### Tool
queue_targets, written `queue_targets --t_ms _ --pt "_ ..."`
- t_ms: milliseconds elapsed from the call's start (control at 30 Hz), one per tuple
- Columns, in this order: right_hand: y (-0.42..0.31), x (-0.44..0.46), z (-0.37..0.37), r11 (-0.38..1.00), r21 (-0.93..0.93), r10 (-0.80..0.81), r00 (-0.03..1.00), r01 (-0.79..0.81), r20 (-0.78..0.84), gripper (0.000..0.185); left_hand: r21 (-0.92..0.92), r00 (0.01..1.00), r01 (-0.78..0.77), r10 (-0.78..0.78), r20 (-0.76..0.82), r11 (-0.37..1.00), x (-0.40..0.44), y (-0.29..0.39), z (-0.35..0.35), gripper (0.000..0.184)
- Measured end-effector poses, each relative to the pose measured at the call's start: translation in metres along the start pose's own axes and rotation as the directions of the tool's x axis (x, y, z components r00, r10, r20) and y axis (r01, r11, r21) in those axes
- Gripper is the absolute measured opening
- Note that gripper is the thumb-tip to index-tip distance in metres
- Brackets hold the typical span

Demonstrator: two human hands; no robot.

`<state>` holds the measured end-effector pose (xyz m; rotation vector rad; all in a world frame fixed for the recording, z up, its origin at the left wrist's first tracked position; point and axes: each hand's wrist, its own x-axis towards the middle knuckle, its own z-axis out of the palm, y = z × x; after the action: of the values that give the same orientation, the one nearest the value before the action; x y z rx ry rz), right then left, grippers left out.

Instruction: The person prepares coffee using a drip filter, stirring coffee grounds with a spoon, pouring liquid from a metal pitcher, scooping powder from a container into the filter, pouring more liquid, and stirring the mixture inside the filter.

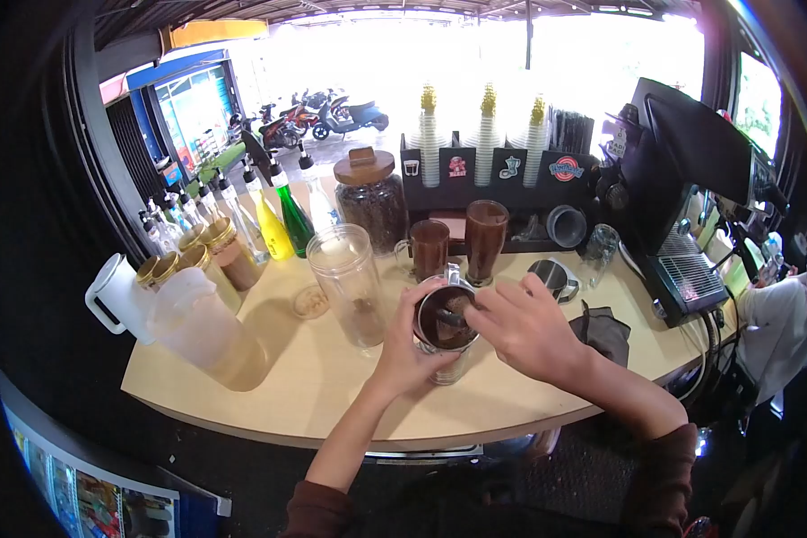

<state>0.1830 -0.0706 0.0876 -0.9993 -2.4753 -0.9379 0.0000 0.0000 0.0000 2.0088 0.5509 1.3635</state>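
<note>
1. Fingers of our right hand (531, 330) press together, apparently pinching a partly hidden spoon (452, 316) inside the mug (443, 334).
2. Our left hand (400, 348) wraps the mug's left side, touching it.
3. From our right fingers, its opening lies leftward; its axis looks roughly upright.

Black cup holder (441, 194): four emblems across its front, with no wording that can be read for certain.
Far-left emblem (412, 168): a white drawing of a lidded cup.
Red emblem (457, 168): a small line of lettering beneath, too small to read.
White line emblem (510, 168): a drawing, no legible word.
Oval badge (567, 169): red and blue, pale lettering across it, too blurred to read.
Clear bottle (322, 204): blue print, illegible.
Blue-framed storefront (193, 112): markings too small to read.
</note>
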Motion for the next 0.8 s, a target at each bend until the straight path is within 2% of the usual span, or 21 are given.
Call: queue_targets --t_ms 67,100,167,200,267,400,500,567,633,700,733,800 --pt "-0.002 0.004 0.001 0.986 0.152 0.078 0.997 -0.075 -0.019 0.03 0.032 0.999 -0.038 0.038 -0.013 0.999 0.001 0.001 -0.003 0.089" --pt "0.002 0.001 0.002 0.988 0.14 0.071 0.997 -0.067 -0.023 0.03 0.03 0.999 -0.05 0.05 -0.02 0.998 0.005 -0.003 0.003 0.089" --pt "-0.003 0.001 -0.002 0.986 0.157 0.061 0.998 -0.062 0.01 0.025 0.162 0.992 -0.114 0.121 -0.032 0.98 0.003 -0.003 0.001 0.089" --pt "-0.001 0.001 -0.001 0.986 0.156 0.057 0.998 -0.058 0.014 0.025 0.159 0.992 -0.113 0.12 -0.037 0.981 0.003 -0.002 0.003 0.089" --pt "0.0 0.003 0.003 0.987 0.094 0.137 0.987 -0.129 -0.08 0.024 0.014 0.997 -0.029 0.03 -0.066 0.999 0.002 0.0 0.006 0.088" --pt "-0.008 0.004 -0.001 0.995 0.069 0.066 0.998 -0.067 0.016 0.014 0.074 0.993 -0.096 0.1 -0.055 0.993 0.003 -0.004 0.004 0.087" --pt "-0.008 0.005 0.003 0.988 -0.004 0.152 0.988 -0.152 -0.038 0.014 0.084 0.993 -0.094 0.099 -0.057 0.992 0.001 -0.004 0.005 0.086" --pt "-0.016 0.004 0.006 0.989 0.083 0.123 0.992 -0.122 0.0 0.014 0.015 0.995 -0.071 0.072 -0.062 0.997 0.002 -0.001 0.005 0.085" --pt "-0.016 0.003 0.007 0.989 0.072 0.127 0.992 -0.126 -0.002 0.015 0.017 0.995 -0.077 0.078 -0.064 0.997 0.001 -0.002 0.005 0.084" --pt "-0.009 0.003 0.009 0.972 0.058 0.229 0.972 -0.226 -0.055 0.017 0.015 0.995 -0.077 0.078 -0.066 0.997 0.0 -0.003 0.006 0.084" --pt "-0.01 0.002 0.009 0.972 0.059 0.229 0.972 -0.226 -0.053 0.017 0.022 0.995 -0.075 0.076 -0.06 0.997 0.0 -0.004 0.005 0.084" --pt "-0.013 0.001 0.008 0.96 0.224 0.181 0.983 -0.167 -0.042 0.025 0.03 0.995 -0.075 0.076 -0.056 0.997 0.001 -0.004 0.005 0.084"
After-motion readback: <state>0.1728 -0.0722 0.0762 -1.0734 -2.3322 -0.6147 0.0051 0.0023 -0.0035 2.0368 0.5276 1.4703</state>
